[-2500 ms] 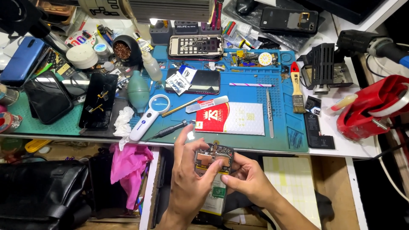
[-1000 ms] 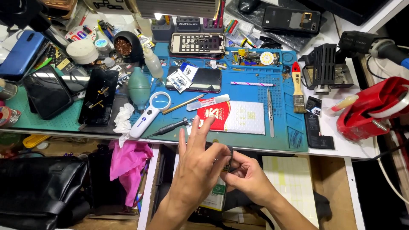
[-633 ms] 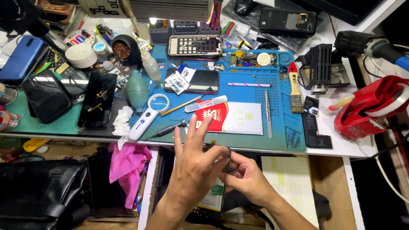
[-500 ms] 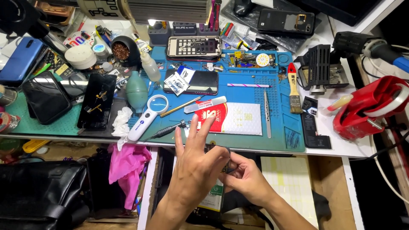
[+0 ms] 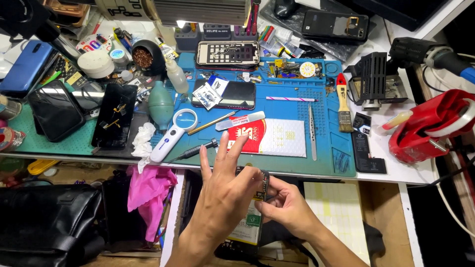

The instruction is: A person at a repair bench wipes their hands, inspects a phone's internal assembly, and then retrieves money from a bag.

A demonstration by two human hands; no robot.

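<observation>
Cluttered repair bench with blue work mat behind. Since a moment ago the left hand has moved over the phone frame, fingers now spread flat across its face rather than gripping its edge. The right hand pinches the frame's right edge, closed on it. Held below the bench edge, the frame's long axis runs roughly toward the bench, top end pointing away.

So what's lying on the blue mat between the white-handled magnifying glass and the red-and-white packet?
In the head view, between the white-handled magnifying glass and red-and-white packet lies a black-handled screwdriver, with a thin brass-coloured rod above it.
</observation>
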